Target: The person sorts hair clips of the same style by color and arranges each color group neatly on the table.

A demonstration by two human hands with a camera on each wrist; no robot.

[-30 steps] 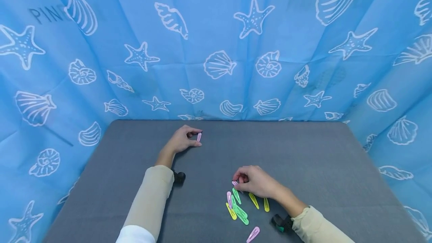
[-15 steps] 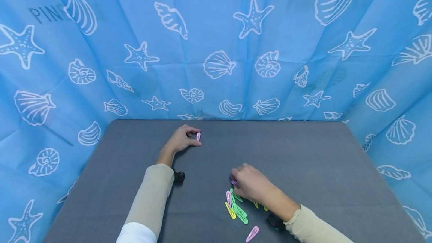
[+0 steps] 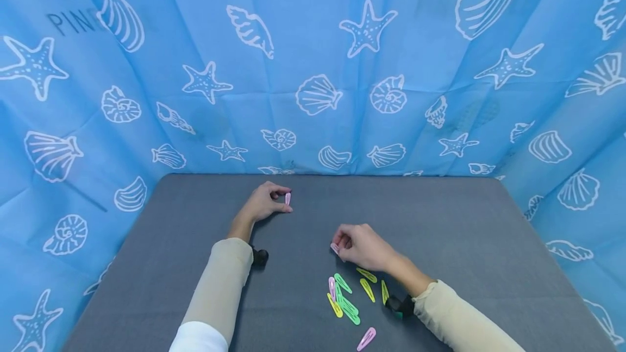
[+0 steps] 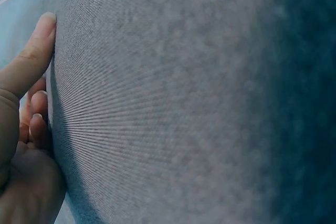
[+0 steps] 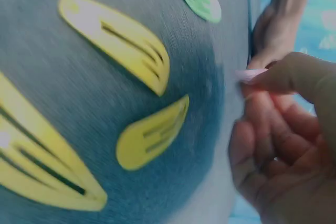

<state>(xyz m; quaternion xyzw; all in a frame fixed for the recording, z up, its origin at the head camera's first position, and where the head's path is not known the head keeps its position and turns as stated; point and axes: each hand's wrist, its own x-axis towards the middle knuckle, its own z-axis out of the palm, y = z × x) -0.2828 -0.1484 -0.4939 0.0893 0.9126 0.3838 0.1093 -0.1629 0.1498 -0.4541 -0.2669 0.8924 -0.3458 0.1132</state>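
Near the table's far edge, my left hand (image 3: 264,201) has its thumb and index finger at the two ends of a small pink hair clip (image 3: 287,198). In the left wrist view that clip is hidden, and the straight thumb (image 4: 39,43) rests along the grey cloth. My right hand (image 3: 365,247) pinches a second pink hair clip (image 3: 335,249) between thumb and fingertips, close over the table and beyond the loose clips. The right wrist view shows the clip's end poking out past the thumb, its other fingers (image 5: 257,135) curled in beneath.
Green hair clips (image 3: 348,308) overlap in a loose pile with a pink clip (image 3: 332,288) and a yellow clip (image 3: 335,305). Several yellow clips (image 3: 367,290) lie beside the right wrist. Another pink clip (image 3: 366,339) lies nearer the front. A blue shell-print curtain (image 3: 313,140) hangs behind the grey table (image 3: 430,205).
My right hand has lifted a pink clip from the pile and moved it away toward the far left, uncovering yellow clips. The left hand stays put; its clip has straightened slightly.
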